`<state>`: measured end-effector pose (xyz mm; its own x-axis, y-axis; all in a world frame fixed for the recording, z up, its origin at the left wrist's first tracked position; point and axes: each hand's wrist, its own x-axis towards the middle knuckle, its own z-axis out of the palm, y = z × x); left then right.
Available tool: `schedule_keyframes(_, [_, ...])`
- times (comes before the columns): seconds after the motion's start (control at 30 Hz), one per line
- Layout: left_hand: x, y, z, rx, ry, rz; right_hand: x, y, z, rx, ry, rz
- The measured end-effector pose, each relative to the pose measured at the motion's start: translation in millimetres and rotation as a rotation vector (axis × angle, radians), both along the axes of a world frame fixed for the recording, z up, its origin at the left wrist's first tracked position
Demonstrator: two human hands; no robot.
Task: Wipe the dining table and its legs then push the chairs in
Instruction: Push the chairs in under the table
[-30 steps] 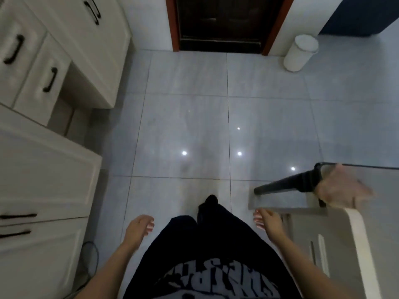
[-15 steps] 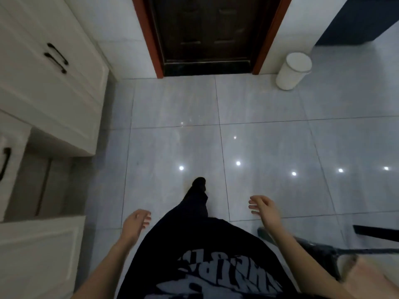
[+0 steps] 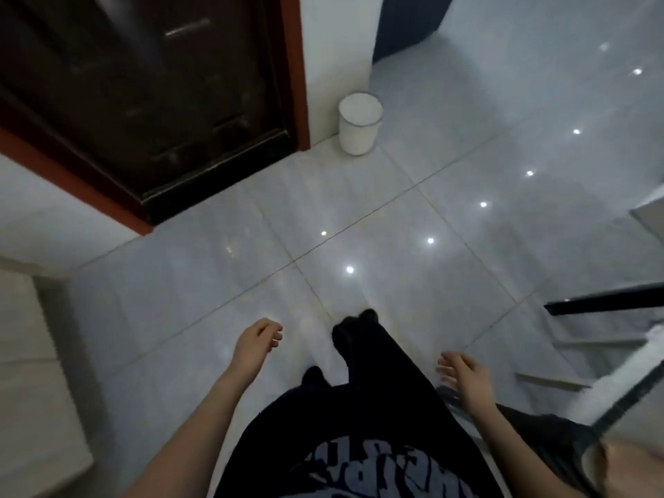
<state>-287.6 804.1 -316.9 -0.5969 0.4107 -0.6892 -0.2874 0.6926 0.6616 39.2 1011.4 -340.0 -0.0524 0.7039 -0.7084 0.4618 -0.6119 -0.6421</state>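
I stand on a pale tiled floor, looking down past my dark clothes. My left hand (image 3: pixel 257 341) hangs in front of me with loosely curled fingers and holds nothing. My right hand (image 3: pixel 463 377) hangs to the right with relaxed, spread fingers, also holding nothing. At the right edge, a glass table corner with a dark frame (image 3: pixel 607 301) juts into view. A pinkish cloth (image 3: pixel 632 469) shows blurred at the bottom right corner, apart from both hands. No chair is plainly visible.
A white waste bin (image 3: pixel 359 124) stands against the wall beside a dark door with a red-brown frame (image 3: pixel 294 66). A cream cabinet (image 3: pixel 32 372) fills the left edge. Open tiled floor lies ahead between the door and the table.
The view has swung to the right and tilted: the door and bin shifted leftward, the cabinets slid nearly out of view. Both hands stay hanging and hold nothing.
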Motion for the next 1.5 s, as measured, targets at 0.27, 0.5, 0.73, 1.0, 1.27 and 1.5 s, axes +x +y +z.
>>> schedule_keyframes(0.27, [-67,151,-20,-0.071,-0.028,-0.051,-52,133,-15,-0.016,0.013,-0.171])
schedule_keyframes(0.5, [-111,262,-14,-0.148,-0.025,-0.116,-110,279,0,0.037,0.097,-0.138])
schedule_keyframes(0.73, [-148,397,-17,-0.177,-0.023,-0.208,-132,398,-3,0.045,0.136,-0.225])
schedule_keyframes(1.0, [-180,643,-27,-0.138,0.004,-0.532,-114,521,-13,0.051,0.001,-0.467])
schedule_keyframes(1.27, [-123,888,-8,-0.037,-0.008,-0.913,-76,580,2,0.008,-0.09,-0.838])
schedule_keyframes(1.5, [-41,1034,-24,-0.068,-0.022,-1.096,-30,641,-15,-0.095,-0.069,-1.104])
